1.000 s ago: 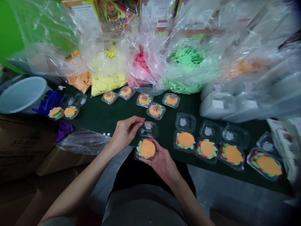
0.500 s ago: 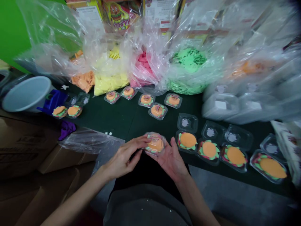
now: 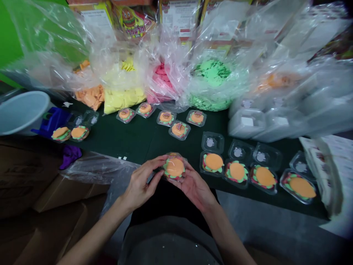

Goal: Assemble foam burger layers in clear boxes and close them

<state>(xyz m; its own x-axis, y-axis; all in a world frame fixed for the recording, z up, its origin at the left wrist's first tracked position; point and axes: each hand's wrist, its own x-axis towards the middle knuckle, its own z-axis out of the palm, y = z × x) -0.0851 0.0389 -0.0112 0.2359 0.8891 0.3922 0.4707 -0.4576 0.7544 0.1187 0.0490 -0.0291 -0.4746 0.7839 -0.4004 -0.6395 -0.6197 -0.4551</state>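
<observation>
Between my hands, just above the table's front edge, is a clear plastic box [image 3: 174, 167] with a burger-shaped candy inside, its lid down over an orange bun. My left hand [image 3: 143, 180] grips its left side with thumb and fingers. From the right and below, my right hand [image 3: 194, 186] holds the same box, fingers curled round it. To the right stand several open clear boxes [image 3: 213, 162], each with an orange-topped candy burger and its lid folded back. Beyond my hands lie several closed boxes [image 3: 179, 129] with printed labels on their lids.
Clear bags of orange [image 3: 91, 96], yellow [image 3: 124, 97], pink [image 3: 162, 86] and green pieces [image 3: 212, 73] line the back. Stacked clear boxes [image 3: 248, 123] and printed sheets [image 3: 339, 165] are at right. A blue tape dispenser [image 3: 52, 119] and pale tub [image 3: 22, 114] stand left.
The box in my hands has turned, its label shifting toward the far edge. My right thumb and fingers have closed in on it. The whole view has swung slightly right.
</observation>
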